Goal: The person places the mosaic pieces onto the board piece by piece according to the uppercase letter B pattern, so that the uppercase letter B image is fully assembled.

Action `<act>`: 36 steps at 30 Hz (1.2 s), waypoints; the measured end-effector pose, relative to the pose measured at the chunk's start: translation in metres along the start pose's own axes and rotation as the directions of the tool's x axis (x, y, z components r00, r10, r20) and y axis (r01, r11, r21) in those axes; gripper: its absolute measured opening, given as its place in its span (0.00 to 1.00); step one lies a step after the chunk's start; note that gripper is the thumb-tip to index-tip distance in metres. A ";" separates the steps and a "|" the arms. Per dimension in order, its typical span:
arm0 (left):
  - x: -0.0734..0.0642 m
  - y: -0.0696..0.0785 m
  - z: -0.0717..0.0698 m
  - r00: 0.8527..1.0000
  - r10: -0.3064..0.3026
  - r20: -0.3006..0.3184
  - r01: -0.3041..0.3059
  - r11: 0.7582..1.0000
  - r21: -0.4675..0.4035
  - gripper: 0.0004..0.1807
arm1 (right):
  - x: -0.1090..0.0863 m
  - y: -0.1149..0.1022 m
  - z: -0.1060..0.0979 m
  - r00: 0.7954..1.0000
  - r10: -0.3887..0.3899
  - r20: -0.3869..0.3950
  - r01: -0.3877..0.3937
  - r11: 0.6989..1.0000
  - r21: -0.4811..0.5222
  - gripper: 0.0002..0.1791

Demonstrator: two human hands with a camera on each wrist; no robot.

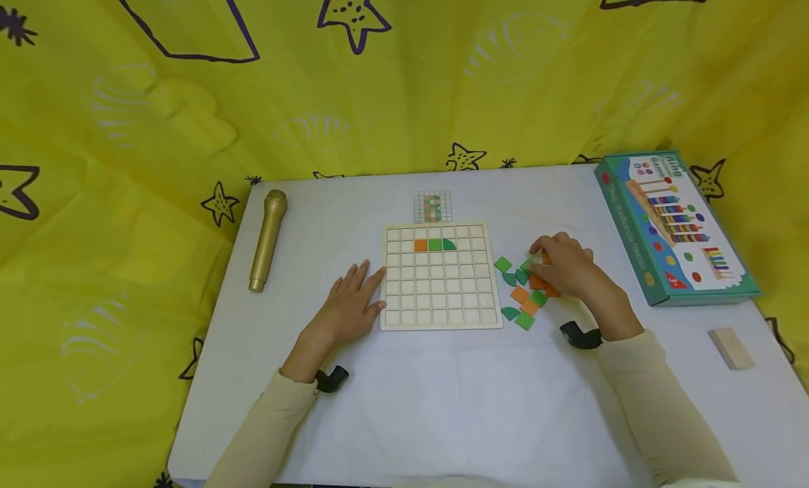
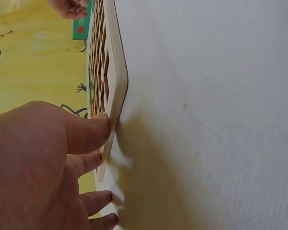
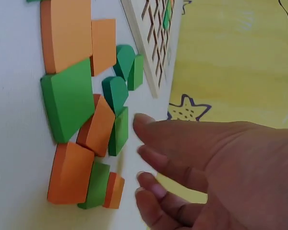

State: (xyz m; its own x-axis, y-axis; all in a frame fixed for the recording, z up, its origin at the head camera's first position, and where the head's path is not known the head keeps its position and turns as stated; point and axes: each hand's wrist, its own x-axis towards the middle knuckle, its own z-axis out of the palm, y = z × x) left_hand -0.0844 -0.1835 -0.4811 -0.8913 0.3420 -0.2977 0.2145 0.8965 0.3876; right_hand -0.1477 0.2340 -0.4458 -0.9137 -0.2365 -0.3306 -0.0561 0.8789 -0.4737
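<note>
A wooden grid board (image 1: 441,327) lies mid-table. In one of its upper rows sit an orange square (image 1: 421,246), a green square (image 1: 435,245) and a dark green quarter-round piece (image 1: 449,245). My left hand (image 1: 347,312) is at the board's left edge, its thumb (image 2: 89,134) touching the rim, other fingers spread. Over the far side of the loose pieces hovers my right hand (image 1: 569,267), fingers slightly bent. In the right wrist view nothing shows between its thumb and fingers, and a green square (image 3: 119,132) lies close to the thumb tip.
Loose orange squares, green squares and quarter-rounds, such as one green square (image 1: 524,321), lie right of the board. Behind it is a pattern card (image 1: 432,206). A gold microphone (image 1: 268,241) lies left; a game box (image 1: 679,228) and wooden block (image 1: 732,348) lie right.
</note>
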 end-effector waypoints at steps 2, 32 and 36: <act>-0.001 0.000 0.000 1.000 0.000 -0.002 0.000 1.000 0.002 0.37 | -0.001 0.003 -0.001 1.000 0.014 0.020 -0.014 1.000 -0.006 0.20; 0.001 -0.002 0.002 1.000 0.003 0.000 -0.003 1.000 -0.012 0.37 | 0.029 0.021 0.023 0.989 -0.120 -0.081 0.129 0.985 0.112 0.20; 0.001 -0.003 0.002 1.000 0.006 -0.002 -0.006 1.000 -0.013 0.37 | 0.031 0.022 0.022 0.989 -0.119 -0.084 0.128 0.986 0.110 0.20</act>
State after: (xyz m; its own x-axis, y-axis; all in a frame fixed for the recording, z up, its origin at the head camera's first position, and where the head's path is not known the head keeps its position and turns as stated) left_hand -0.0849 -0.1850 -0.4843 -0.8911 0.3462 -0.2934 0.2143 0.8909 0.4004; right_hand -0.1683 0.2364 -0.4846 -0.9310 -0.3038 -0.2021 -0.1281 0.7907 -0.5987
